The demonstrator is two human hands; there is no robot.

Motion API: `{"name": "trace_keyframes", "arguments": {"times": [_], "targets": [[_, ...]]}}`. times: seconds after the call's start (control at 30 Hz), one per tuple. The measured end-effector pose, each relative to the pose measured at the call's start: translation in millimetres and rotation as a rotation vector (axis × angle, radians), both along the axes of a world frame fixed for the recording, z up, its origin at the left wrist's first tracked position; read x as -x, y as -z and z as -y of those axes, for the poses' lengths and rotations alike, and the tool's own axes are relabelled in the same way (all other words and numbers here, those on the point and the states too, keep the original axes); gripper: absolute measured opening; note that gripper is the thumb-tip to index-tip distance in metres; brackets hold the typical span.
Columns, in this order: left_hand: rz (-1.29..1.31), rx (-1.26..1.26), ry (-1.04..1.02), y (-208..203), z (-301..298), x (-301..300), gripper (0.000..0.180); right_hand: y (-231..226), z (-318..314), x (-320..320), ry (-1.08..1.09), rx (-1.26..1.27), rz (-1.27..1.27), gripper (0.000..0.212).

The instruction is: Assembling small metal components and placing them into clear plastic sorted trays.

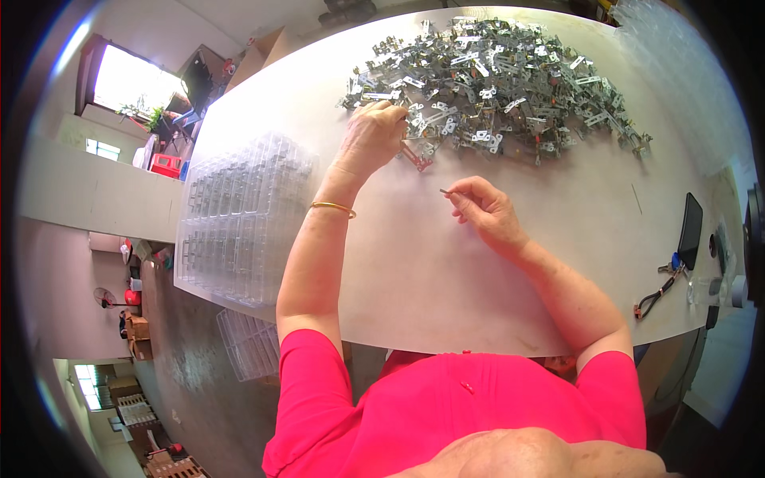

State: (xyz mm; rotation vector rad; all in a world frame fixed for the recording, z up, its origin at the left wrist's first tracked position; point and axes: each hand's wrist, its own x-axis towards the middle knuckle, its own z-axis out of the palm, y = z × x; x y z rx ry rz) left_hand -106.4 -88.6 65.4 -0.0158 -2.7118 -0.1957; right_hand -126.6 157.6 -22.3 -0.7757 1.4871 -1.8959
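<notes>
My left hand [373,137] is at the near left edge of a heap of small metal brackets [510,88], its fingers closed and partly hidden. A flat metal bracket [416,158] with a reddish sheen shows just below these fingertips, seemingly in their grip. Nearer to me, my right hand [488,213] is raised over the white table, pinching a short, thin, dark piece [445,191] between thumb and forefinger. It is too small to name. The two hands are apart.
Stacked clear plastic trays [239,223] with metal parts in rows stand on the left. Another clear tray [247,342] sits below the table edge. At right lie a dark phone [690,227], keys with a strap [663,291] and a thin rod [637,199]. Clear plastic sheeting [677,72] fills the far right.
</notes>
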Motion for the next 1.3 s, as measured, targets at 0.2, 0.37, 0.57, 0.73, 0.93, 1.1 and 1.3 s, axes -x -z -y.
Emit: {"name": "trace_keyframes", "arguments": {"times": [0.2, 0.37, 0.57, 0.73, 0.93, 1.1, 1.3], "targets": [[0.23, -0.209, -0.138, -5.0, 3.4, -10.1, 0.017, 0.2, 0.9, 0.4, 0.005, 0.007, 0.007, 0.011], [0.196, -0.179, -0.155, -2.9, 8.2, -20.0, 0.023, -2.6, -0.7, -0.8, -0.002, -0.009, 0.0, 0.012], [0.281, -1.336, 0.006, 8.6, -12.4, -47.9, 0.024, -9.3, -0.9, -0.8, 0.046, 0.056, 0.117, 0.013], [0.287, -1.512, -0.03, 41.4, -52.3, -64.1, 0.023, -19.7, -3.6, -7.7, 0.064, -0.014, 0.105, 0.013], [0.291, -1.587, -0.052, 51.8, -66.1, -74.8, 0.022, -18.4, -1.4, -7.9, 0.08, -0.075, 0.071, 0.013], [0.262, -1.569, -0.064, 54.4, -70.3, -76.1, 0.022, -15.0, -2.0, -8.9, 0.062, -0.115, -0.035, 0.013], [0.247, -1.418, -0.112, 52.0, -72.9, -78.4, 0.021, -15.3, -2.0, -8.4, 0.075, -0.131, -0.027, 0.012]]}}
